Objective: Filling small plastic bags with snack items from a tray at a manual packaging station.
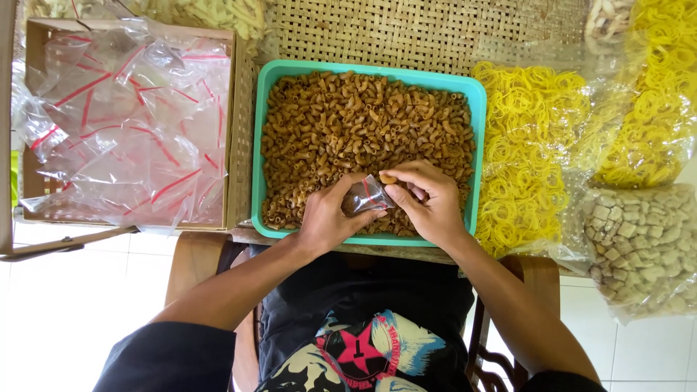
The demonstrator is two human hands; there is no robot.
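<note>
A teal tray (475,94) full of brown elbow macaroni snacks (348,123) lies in front of me. My left hand (327,218) holds a small clear zip bag (365,196) with a red strip, partly filled with the brown pieces, over the tray's near edge. My right hand (428,203) is at the bag's mouth, with a brown piece pinched between thumb and fingertips.
A cardboard box (236,109) of empty clear zip bags (123,116) stands at the left. Big clear bags of yellow ring snacks (530,145) and pale square snacks (639,247) lie at the right. A woven mat (406,33) covers the table. A wooden chair arm (541,279) shows below.
</note>
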